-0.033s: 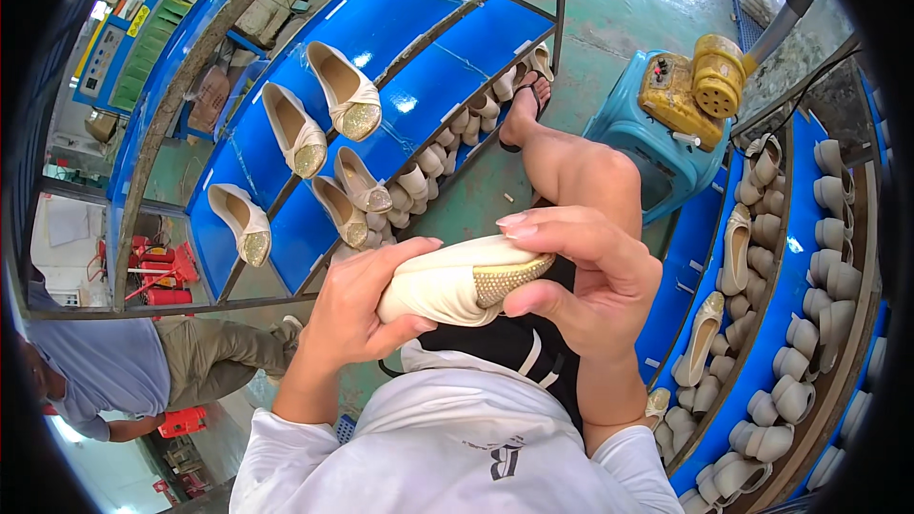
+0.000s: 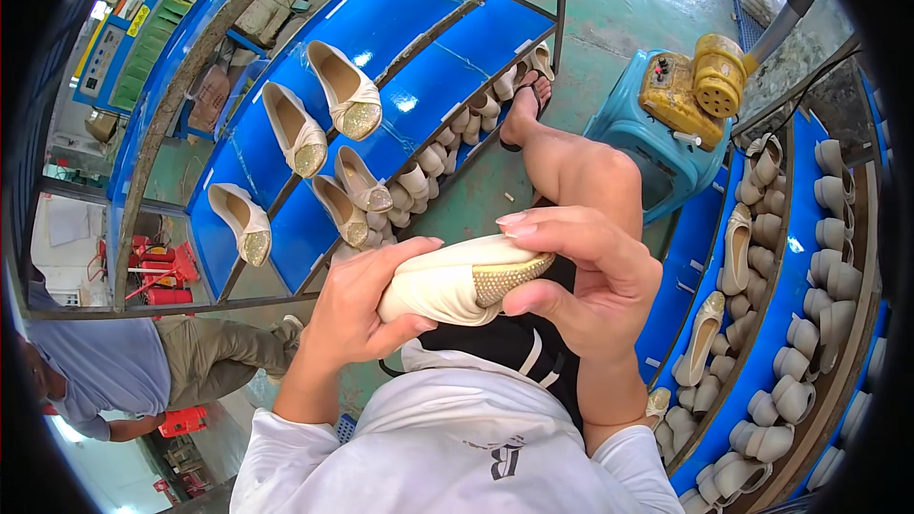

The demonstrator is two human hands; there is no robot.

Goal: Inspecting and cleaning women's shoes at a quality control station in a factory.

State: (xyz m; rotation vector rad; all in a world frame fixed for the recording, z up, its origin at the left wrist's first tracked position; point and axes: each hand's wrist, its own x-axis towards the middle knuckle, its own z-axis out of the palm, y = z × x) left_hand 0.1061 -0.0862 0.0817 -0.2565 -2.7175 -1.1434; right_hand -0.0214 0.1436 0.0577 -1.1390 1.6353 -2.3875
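Note:
A cream flat shoe (image 2: 440, 287) with a glittery, studded toe lies sideways between my hands, above my lap. My left hand (image 2: 367, 300) grips its left end, thumb below and fingers over the top. On the other side, my right hand (image 2: 590, 276) pinches the studded toe, fingertips on the upper edge and thumb beneath. The inside of the shoe is turned out of sight.
A blue-shelved rack (image 2: 419, 48) ahead holds several matching flats (image 2: 290, 128). To the right stand a light-blue stool (image 2: 657, 167) bearing a yellow machine (image 2: 681, 100), and another rack (image 2: 804, 148) of shoes and shoe forms. Another person (image 2: 114, 362) is at the left.

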